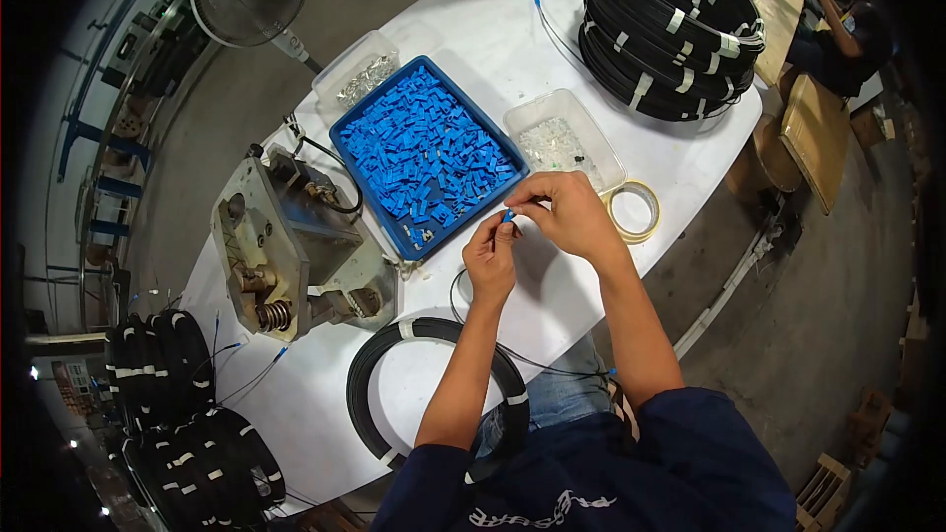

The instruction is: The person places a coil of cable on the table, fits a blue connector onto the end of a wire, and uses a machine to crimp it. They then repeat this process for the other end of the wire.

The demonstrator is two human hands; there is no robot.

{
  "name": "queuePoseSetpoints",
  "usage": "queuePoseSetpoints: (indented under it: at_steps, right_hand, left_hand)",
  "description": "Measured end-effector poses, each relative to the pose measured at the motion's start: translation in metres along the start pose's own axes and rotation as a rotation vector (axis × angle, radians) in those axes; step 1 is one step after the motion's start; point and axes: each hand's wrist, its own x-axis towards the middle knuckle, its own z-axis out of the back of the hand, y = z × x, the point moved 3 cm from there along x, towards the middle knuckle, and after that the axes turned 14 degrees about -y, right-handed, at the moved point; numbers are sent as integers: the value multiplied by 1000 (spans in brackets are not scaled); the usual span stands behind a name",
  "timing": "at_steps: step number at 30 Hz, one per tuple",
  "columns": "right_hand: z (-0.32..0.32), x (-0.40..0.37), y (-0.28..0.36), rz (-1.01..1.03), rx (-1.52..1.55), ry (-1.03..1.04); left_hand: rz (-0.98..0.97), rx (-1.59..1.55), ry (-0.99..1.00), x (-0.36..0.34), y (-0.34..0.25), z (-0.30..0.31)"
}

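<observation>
Close in front of the blue tray's near corner, my two hands meet around a small blue connector [508, 216]. My left hand [490, 254] pinches it from below between thumb and fingertips. From above right, my right hand [567, 212] has its fingers closed at the connector's upper end; whether they grip a second small part is hidden. A coil of black cable [363, 389], bound with white tape, lies below my left forearm, partly over the table edge. A thin loose cable loops up from it toward my left hand.
The blue tray [471, 220] holds many blue connectors. Nearby stand a clear tub [610, 160] of small clear pieces, another tub [331, 87] of metal parts, a tape roll [634, 212] and a metal press [296, 256]. Taped cable coils [670, 49] are stacked at far right, more [197, 463] at left.
</observation>
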Motion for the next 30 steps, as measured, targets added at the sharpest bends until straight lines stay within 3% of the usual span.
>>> queuePoseSetpoints:
  at_steps: [7, 10, 30]
  right_hand:
    - [-17, -11, -6, -9, 84, -42]
    - [-27, -22, -10, -65, 239, -170]
    - [-20, -18, -19, -144, 142, -66]
  left_hand:
    - [-2, -31, 75, 3, 7, 2]
    - [10, -11, 2, 0, -1, 0]
    - [-84, 144, 11, 0, -1, 3]
